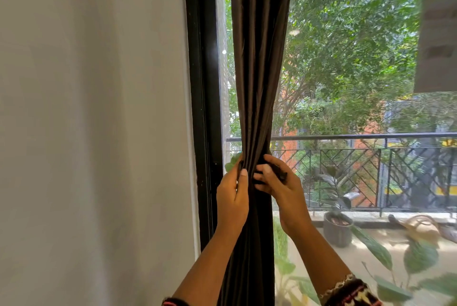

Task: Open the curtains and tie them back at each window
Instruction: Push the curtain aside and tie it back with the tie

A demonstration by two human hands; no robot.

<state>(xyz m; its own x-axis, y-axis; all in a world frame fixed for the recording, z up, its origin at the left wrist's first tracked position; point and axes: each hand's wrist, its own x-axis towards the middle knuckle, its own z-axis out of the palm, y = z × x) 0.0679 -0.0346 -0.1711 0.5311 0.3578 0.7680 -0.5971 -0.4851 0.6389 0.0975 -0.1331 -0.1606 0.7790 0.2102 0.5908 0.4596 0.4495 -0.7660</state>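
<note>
Bunches the dark brown curtain [257,83] just right of the black window frame [202,83]. Grips its left edge with the left hand [232,194]. Pinches a dark tieback [282,176] against the folds with the right hand [280,192]. Clamps both hands on fabric, nearly touching.

My left hand [232,197], right hand [280,188]: bare, forearms too. Right sleeve [351,292]: dark knit, pink-white pattern, cream looped cuff edge. Left sleeve [173,302]: dark, pink stripe.
</note>
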